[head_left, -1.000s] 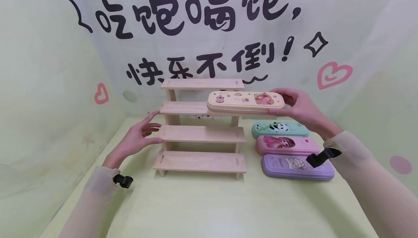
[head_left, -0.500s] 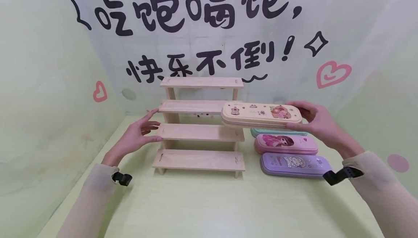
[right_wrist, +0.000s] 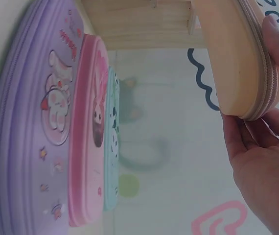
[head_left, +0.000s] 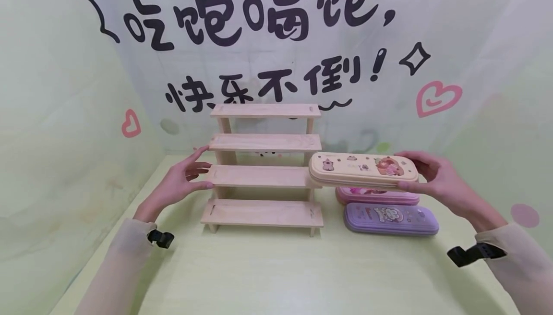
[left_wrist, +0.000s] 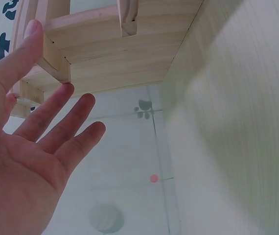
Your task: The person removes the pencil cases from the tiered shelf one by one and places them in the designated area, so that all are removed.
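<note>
A cream zippered pencil case (head_left: 363,170) with cartoon pictures is held in the air, its right end pinched between the thumb and fingers of my right hand (head_left: 440,178). In the right wrist view the underside of this pencil case (right_wrist: 227,54) shows along with its zipper. To the left stands a four-step wooden display rack (head_left: 263,213), its steps bare. My left hand (head_left: 179,183) is at the rack's left side, fingers spread and fairly straight, fingertips right at the ends of its boards. The left wrist view shows that hand's palm (left_wrist: 22,176) holding nothing.
On the table (head_left: 268,267) right of the rack lie a purple pencil case (head_left: 390,219), a pink pencil case (head_left: 380,197) behind it, and a mint-green pencil case (right_wrist: 112,142) farthest back. A printed backdrop (head_left: 371,99) rises behind the rack.
My right hand has moved right and down with the cream pencil case, away from the rack's upper steps, and the case now covers the mint-green one in the head view. My left hand stays put.
</note>
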### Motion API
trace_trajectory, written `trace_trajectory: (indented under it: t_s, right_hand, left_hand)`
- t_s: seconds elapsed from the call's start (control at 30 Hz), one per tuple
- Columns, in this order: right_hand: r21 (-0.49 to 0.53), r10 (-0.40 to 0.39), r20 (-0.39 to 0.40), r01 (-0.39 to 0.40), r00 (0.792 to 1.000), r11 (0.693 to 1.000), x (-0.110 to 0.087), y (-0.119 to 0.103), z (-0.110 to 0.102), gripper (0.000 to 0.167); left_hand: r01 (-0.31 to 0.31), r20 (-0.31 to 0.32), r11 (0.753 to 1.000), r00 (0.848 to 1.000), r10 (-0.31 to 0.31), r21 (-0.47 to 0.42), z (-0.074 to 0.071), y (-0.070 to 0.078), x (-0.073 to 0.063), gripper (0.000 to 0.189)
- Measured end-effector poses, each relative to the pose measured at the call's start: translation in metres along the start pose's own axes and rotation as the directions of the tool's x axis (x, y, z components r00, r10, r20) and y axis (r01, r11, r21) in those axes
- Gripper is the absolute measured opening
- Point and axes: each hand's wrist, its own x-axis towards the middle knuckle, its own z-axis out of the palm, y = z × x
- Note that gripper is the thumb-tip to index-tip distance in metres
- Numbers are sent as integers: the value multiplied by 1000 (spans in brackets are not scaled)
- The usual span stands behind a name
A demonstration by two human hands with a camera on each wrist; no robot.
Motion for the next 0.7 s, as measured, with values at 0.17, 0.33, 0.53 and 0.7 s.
trace_trajectory:
  t_s: [0.17, 0.33, 0.53, 0.7]
  right_hand:
    - [-7, 21, -3, -21, 1000, 1000, -14, 9, -5, 62]
    - [-25, 49, -11, -49, 999, 998, -34, 19, -11, 64]
    - [-33, 62, 29, -61, 998, 998, -57, 31, -18, 64]
    - [-34, 82, 28, -81, 996, 996, -78, 42, -25, 64]
  left_hand:
    - [0, 0, 1000, 1000, 0, -20, 1, 1, 0, 105]
    - [-7, 1, 1000, 1000, 7, -23, 1, 2, -2, 105]
    - [-7, -5, 1000, 1000, 7, -3, 1, 1, -3, 106]
    - [-4, -13, 1000, 1000, 4, 2, 1, 1, -2, 105]
